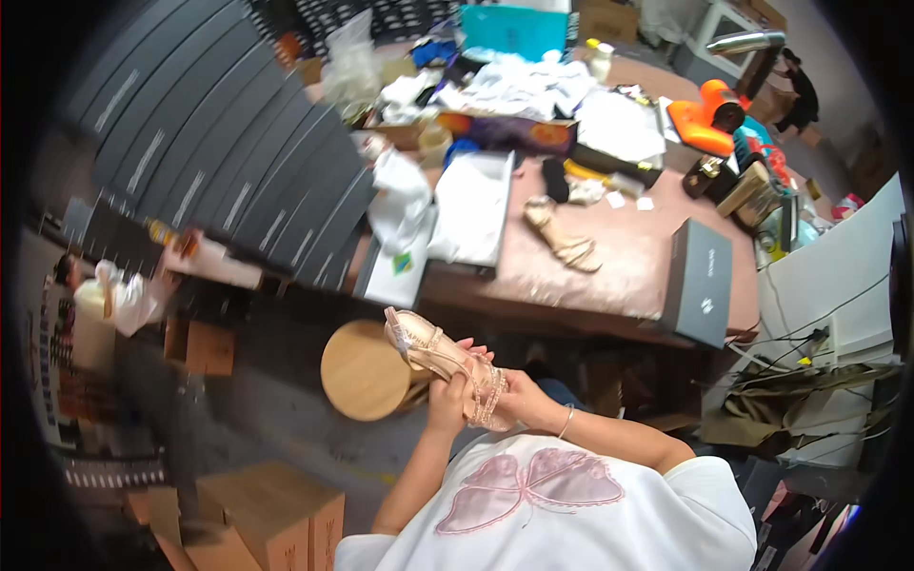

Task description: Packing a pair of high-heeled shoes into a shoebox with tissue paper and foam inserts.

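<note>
Close to my body I hold a beige strappy sandal (419, 341) with shiny, studded-looking straps. Its heel end points up and to the left, and its strapped end lies toward my shirt. My left hand (449, 398) is closed around the middle of it. My right hand (514, 398) grips the straps (488, 400) at the near end, though its fingertips are partly hidden. A similar beige sandal (564, 236) lies on its own on the table (533, 281). Left of that stands an open box part (481, 209) with white paper in it.
A tall stack of dark grey boxes (219, 143) rises at the left. On the table's right is a dark shoebox (700, 284), with an orange tool (706, 119) behind it. A round wooden stool (365, 371) stands by my hands; cardboard cartons (271, 509) sit lower left.
</note>
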`<state>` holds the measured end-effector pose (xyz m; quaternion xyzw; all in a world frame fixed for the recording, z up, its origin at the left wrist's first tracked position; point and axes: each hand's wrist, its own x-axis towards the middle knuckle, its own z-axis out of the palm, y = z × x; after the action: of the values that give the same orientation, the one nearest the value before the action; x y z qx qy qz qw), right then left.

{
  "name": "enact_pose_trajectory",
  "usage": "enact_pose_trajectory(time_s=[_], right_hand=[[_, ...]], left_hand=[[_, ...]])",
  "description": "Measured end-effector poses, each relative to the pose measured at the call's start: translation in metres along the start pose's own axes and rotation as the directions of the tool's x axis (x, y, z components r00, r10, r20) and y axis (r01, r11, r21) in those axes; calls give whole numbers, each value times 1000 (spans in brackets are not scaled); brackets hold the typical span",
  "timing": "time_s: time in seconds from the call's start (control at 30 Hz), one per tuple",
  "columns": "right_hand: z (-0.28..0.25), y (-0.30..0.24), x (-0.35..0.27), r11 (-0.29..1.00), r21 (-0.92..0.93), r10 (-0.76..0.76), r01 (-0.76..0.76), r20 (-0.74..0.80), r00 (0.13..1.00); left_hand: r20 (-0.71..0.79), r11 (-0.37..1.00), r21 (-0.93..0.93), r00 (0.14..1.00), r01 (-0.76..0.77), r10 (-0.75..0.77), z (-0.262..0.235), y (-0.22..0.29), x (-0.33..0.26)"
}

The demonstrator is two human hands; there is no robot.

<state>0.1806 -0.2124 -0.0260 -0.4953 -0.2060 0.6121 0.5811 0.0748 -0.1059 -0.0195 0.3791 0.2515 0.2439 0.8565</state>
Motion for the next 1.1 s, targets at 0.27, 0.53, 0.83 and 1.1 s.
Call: enact_pose_trajectory(time_s=[0.27,0.53,0.83,1.1], right_hand=[[-97,-97,66,991,-108,98,-81,158,983],[-169,-148,108,931,-357,75,-76,-18,997],[-245,-208,141,984,-177,-100,25,-430,897],[-390,-305,225,884,-467,-397,39,-702,592]], left_hand=[[-154,998,18,986,-66,68,48,5,115],[-154,944,327,984,-37,92,-54,82,262],[-239,667,702,965,248,-108,-175,78,383],[-310,863,409,934,299,-177,-156,80,371]])
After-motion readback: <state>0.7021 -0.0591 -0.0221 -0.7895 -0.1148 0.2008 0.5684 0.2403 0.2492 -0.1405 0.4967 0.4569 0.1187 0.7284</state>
